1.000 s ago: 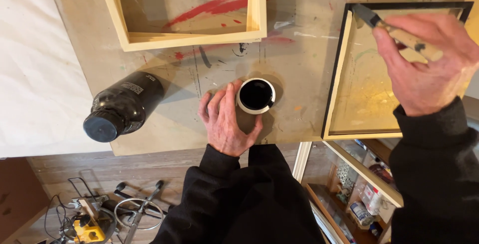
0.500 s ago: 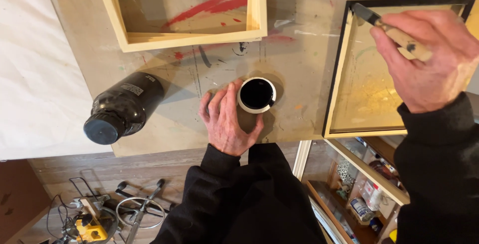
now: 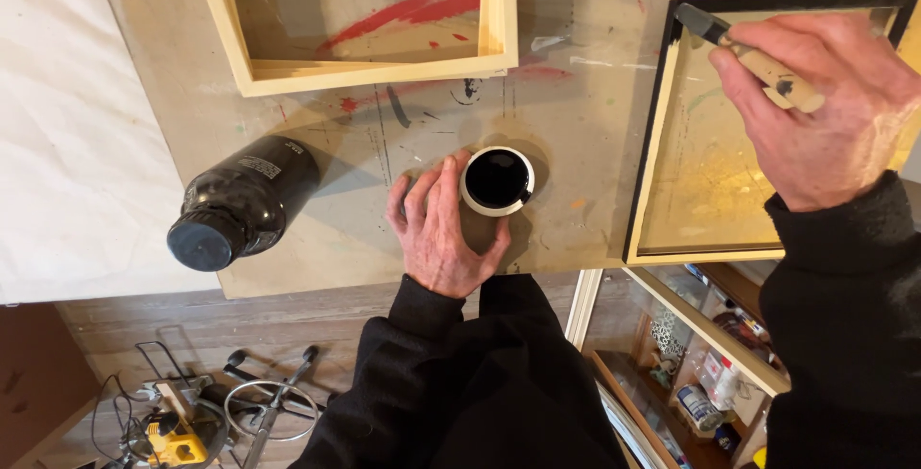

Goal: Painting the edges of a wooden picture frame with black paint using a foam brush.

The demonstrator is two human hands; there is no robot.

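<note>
Head view: brush (image 3: 758, 61) applied at the top-left corner of a black-edged wooden frame (image 3: 652, 152)

The right hand (image 3: 825, 114) is closed around the pale brush handle, with the dark bristle tip resting at the frame's painted corner. The left hand (image 3: 441, 229) lies on the paint-stained board (image 3: 317, 229), fingers curled against a small white cup (image 3: 496, 181) of black paint, near the board's front edge. A black bottle (image 3: 245, 202) with a dark cap stands to the left of the cup, well apart. An unpainted wooden frame (image 3: 365, 71) lies above the cup
</note>
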